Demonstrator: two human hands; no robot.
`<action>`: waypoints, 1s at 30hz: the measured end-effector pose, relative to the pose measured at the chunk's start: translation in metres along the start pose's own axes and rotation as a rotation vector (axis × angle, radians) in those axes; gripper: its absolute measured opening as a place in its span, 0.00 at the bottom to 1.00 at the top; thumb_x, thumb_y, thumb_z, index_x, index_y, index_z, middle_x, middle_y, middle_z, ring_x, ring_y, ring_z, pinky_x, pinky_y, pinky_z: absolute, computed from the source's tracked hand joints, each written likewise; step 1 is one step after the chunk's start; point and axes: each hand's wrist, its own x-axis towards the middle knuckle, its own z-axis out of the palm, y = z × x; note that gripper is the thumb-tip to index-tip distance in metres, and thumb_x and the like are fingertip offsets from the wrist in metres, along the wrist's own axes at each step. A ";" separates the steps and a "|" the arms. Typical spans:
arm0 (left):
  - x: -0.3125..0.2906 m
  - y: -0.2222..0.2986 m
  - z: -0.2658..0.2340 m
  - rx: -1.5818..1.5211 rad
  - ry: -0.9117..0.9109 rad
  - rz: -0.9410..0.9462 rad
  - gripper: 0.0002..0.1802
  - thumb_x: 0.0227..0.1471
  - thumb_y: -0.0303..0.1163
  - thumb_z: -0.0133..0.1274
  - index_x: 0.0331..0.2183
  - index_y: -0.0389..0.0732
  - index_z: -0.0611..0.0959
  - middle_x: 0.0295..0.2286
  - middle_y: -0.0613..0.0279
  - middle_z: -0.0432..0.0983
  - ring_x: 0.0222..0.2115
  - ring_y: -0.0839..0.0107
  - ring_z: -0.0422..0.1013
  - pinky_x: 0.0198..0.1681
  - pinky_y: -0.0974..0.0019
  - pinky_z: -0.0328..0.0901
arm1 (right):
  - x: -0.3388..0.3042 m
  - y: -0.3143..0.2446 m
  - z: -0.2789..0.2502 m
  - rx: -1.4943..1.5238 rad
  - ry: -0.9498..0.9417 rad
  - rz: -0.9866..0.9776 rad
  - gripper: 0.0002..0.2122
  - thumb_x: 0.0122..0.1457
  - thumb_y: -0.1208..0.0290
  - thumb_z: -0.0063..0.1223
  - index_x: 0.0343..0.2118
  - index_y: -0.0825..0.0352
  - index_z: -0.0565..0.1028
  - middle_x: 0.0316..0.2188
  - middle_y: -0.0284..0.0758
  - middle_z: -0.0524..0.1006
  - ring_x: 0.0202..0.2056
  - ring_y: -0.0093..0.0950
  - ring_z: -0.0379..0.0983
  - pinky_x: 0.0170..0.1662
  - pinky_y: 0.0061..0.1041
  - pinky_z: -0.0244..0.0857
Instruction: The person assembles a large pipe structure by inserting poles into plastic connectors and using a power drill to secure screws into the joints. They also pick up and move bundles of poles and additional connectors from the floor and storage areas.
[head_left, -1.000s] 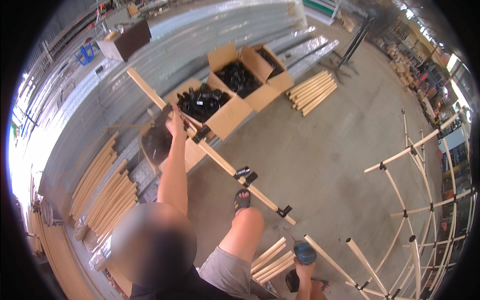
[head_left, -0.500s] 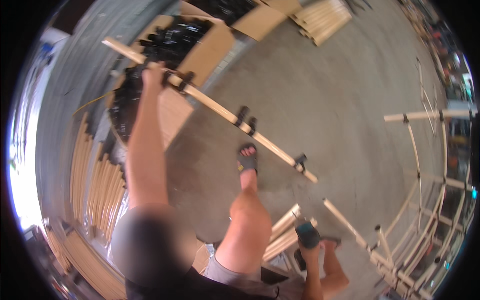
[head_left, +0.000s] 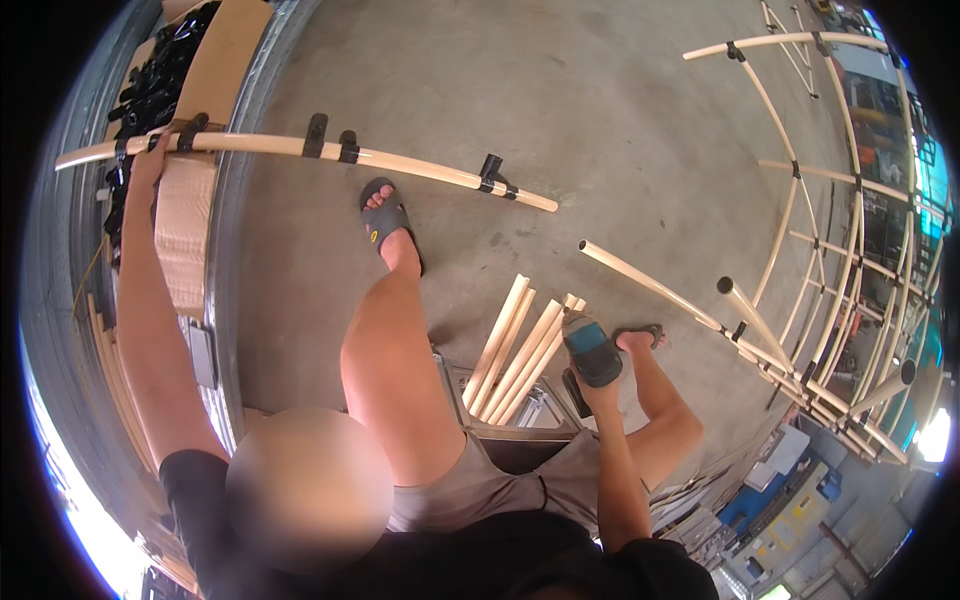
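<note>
Pale pipe with black connectors, upper left to upper centre of frame.
Runs left to right, near-level, dipping toward right tip. Gripped near left end by left hand, fingers curled round; drill clasped in closed right hand, lower right of centre. Bare floor above; cardboard box at left, pipe lattice at right.

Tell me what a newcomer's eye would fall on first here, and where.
Likely the long pale pole with black connectors, stretching from the upper left past the middle, held near its left end by the left hand. Next, the blue-and-dark power drill in the right hand, lower right of centre. Then the large pale pole frame filling the right side.
</note>
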 end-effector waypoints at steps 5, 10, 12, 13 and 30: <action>-0.108 0.060 0.041 0.033 0.257 0.231 0.38 0.46 0.51 0.60 0.47 0.28 0.74 0.43 0.37 0.74 0.49 0.48 0.69 0.50 0.56 0.63 | -0.027 0.032 -0.001 0.073 0.102 0.068 0.09 0.49 0.70 0.63 0.32 0.66 0.79 0.28 0.38 0.79 0.31 0.37 0.75 0.37 0.34 0.67; -0.295 0.047 0.061 -0.020 0.207 0.241 0.37 0.53 0.51 0.53 0.56 0.35 0.67 0.54 0.38 0.63 0.56 0.47 0.59 0.57 0.52 0.56 | -0.051 0.066 0.005 -0.032 0.169 0.000 0.10 0.53 0.65 0.63 0.30 0.68 0.78 0.24 0.35 0.79 0.26 0.28 0.75 0.34 0.29 0.68; -0.380 0.023 0.103 -0.044 0.041 0.168 0.36 0.53 0.50 0.53 0.55 0.35 0.67 0.53 0.38 0.64 0.56 0.47 0.60 0.57 0.52 0.56 | -0.063 0.078 0.007 0.025 0.137 0.072 0.11 0.53 0.65 0.63 0.31 0.68 0.78 0.24 0.35 0.79 0.27 0.28 0.76 0.34 0.29 0.68; -0.424 0.002 0.126 -0.058 -0.055 0.136 0.36 0.54 0.50 0.52 0.55 0.35 0.68 0.53 0.39 0.64 0.56 0.48 0.60 0.57 0.52 0.57 | -0.064 0.080 0.005 0.023 0.123 0.060 0.12 0.52 0.65 0.63 0.32 0.68 0.78 0.25 0.35 0.79 0.28 0.29 0.76 0.35 0.30 0.68; -0.754 -0.160 0.275 -0.356 -0.774 -0.253 0.30 0.57 0.47 0.46 0.54 0.35 0.70 0.50 0.44 0.69 0.52 0.53 0.65 0.54 0.53 0.59 | -0.135 0.110 -0.012 0.454 0.317 0.001 0.13 0.47 0.73 0.66 0.35 0.70 0.75 0.31 0.36 0.78 0.33 0.29 0.74 0.38 0.29 0.67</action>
